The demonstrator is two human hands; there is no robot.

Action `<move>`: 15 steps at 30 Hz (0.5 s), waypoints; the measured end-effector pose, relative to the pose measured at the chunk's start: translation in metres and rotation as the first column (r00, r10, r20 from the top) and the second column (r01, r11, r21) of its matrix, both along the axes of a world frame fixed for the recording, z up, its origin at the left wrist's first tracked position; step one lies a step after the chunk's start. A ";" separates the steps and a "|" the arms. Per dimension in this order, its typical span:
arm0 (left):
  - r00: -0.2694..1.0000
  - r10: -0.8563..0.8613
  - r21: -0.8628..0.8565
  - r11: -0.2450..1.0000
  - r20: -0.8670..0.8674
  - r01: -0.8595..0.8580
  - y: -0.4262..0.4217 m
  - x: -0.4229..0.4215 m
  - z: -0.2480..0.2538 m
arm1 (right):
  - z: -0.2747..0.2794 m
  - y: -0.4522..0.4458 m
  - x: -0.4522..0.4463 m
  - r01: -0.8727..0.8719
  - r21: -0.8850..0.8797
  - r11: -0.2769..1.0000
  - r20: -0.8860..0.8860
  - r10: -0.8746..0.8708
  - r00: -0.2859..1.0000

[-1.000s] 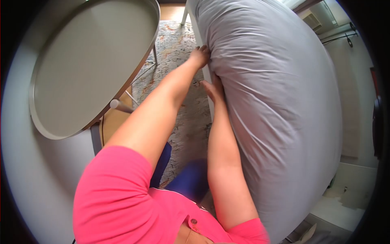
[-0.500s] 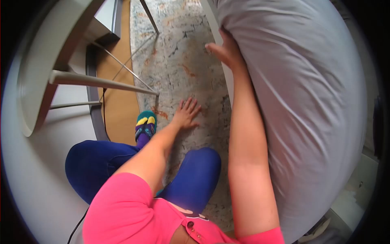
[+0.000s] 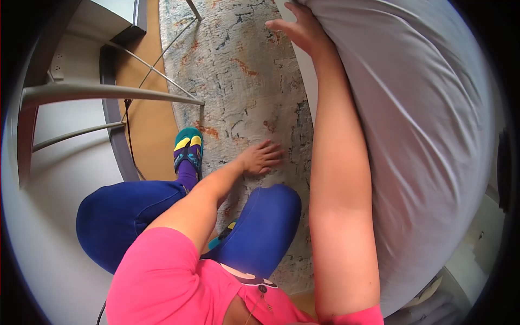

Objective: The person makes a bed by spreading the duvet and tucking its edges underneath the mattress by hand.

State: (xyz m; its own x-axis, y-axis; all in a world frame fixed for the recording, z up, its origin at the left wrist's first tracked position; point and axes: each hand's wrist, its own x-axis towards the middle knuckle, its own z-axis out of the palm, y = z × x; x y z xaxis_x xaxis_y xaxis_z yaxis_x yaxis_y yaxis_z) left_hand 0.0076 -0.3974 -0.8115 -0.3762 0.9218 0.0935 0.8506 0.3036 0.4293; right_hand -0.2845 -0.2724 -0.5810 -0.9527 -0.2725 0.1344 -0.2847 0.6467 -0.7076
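Observation:
My left hand [image 3: 262, 157] is spread, palm down, on the patterned rug [image 3: 238, 81], just ahead of my bent knee. It holds nothing. Farther forward and to the right, my right hand [image 3: 303, 28] rests at the side of the bed, by the edge of the grey sheet [image 3: 411, 119]. Its thumb points away from the fingers, and some fingertips are hidden against the bed edge. Nothing shows in its grasp. My legs in blue trousers [image 3: 260, 233] are folded low over the rug.
At the left stands a round table on thin metal legs [image 3: 114, 93], with crossing rods reaching over the rug's edge. Wooden floor [image 3: 146, 116], a black cable and a wall outlet [image 3: 58, 65] are beyond. A sandalled foot [image 3: 188, 149] is beside the rug.
My left hand has left the bed's edge and come down onto the rug, then shifted slightly right. The view has dropped lower, and my knees and foot have come into sight.

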 end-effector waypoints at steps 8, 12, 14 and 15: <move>0.752 0.647 0.226 0.719 0.129 -0.657 -0.001 -0.067 0.087 | -0.002 -0.030 0.052 0.311 0.243 0.919 -0.171 -0.275 0.946; 0.571 0.821 0.476 0.490 0.032 -0.731 -0.015 -0.165 0.145 | -0.012 -0.022 0.142 0.404 0.175 0.898 -0.456 -0.290 0.841; 0.658 0.742 0.483 0.625 -0.126 -0.613 -0.013 -0.210 0.185 | -0.001 -0.006 0.188 0.445 0.081 0.892 -0.347 -0.393 0.851; 0.695 0.678 0.462 0.709 -0.240 -0.532 -0.009 -0.230 0.201 | -0.005 0.006 0.209 0.467 0.051 0.883 -0.263 -0.440 0.859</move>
State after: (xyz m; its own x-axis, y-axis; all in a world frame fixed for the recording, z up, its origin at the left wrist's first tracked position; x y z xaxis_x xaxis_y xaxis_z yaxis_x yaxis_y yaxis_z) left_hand -0.2224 -0.4064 -0.6108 -0.7068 0.3810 0.5961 0.6374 0.7085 0.3029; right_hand -0.0760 -0.2661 -0.5856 -0.9174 0.1559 0.3662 -0.0907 0.8141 -0.5736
